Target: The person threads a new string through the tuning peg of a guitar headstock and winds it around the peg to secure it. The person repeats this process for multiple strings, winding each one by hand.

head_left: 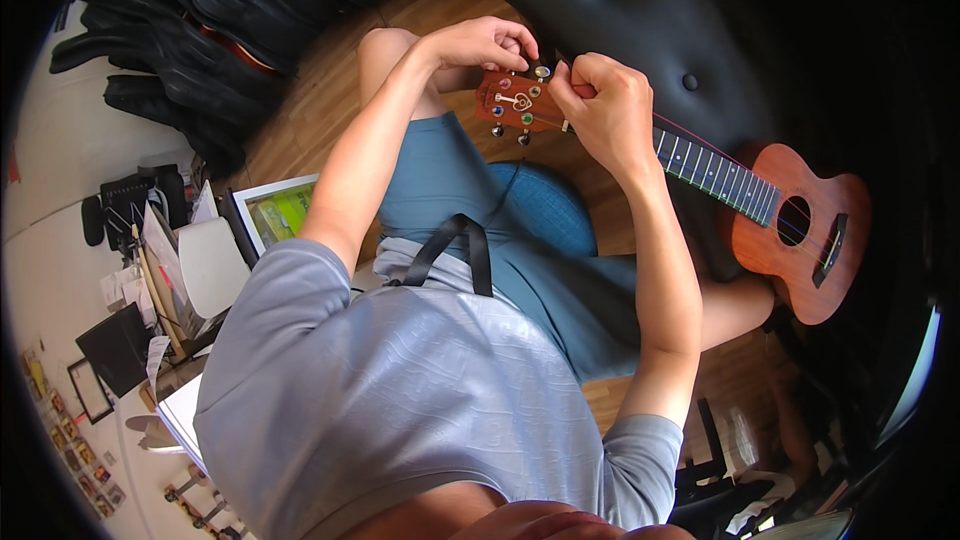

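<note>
A brown ukulele (838,208) lies across a black cushioned seat, its headstock pointing left toward my hands. Several tuning pegs (524,139) stick out from the headstock (545,112), which bears a light key-and-heart emblem. My left hand (488,44) is at the headstock's far edge, fingertips curled together beside the pegs; whatever they pinch is hidden. Over the upper neck, my right hand (614,108) is closed, thumb against the curled fingers. A reddish string (697,139) runs up from the body toward this hand, lifted off the fretboard, and appears gripped in it.
The black tufted seat (640,25) spreads behind the ukulele. A round blue stool (548,212) stands beneath my legs. Black bags (215,15) are heaped at far left. A framed picture (278,212), papers and a dark box (112,350) crowd the left side.
</note>
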Demonstrator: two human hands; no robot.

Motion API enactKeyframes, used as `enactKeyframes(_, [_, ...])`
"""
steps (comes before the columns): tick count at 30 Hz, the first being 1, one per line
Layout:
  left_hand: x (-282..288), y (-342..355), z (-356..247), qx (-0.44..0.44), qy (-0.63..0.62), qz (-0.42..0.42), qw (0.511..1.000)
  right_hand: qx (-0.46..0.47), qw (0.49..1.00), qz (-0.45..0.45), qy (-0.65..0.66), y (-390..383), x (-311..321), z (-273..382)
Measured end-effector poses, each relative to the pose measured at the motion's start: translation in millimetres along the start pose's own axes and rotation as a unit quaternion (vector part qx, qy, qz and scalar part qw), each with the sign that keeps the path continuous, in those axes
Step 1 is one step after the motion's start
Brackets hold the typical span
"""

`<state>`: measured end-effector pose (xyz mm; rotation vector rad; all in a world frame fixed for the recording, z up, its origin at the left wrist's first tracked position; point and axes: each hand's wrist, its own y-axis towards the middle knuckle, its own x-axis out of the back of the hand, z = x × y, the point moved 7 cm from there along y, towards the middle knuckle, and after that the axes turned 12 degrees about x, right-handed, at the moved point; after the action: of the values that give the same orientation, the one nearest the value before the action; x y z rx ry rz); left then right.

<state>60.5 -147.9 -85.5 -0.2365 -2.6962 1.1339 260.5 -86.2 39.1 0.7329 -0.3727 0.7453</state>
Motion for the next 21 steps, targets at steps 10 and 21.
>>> enactKeyframes(10, [-2,14,30,-0.080,-0.332,0.247,0.907,-0.011,1.000,-0.011,0.007,3,4,-1])
enactKeyframes(21, [6,15,11,-0.027,-0.156,0.077,0.984,0.031,0.999,-0.009,-0.008,0,1,-3])
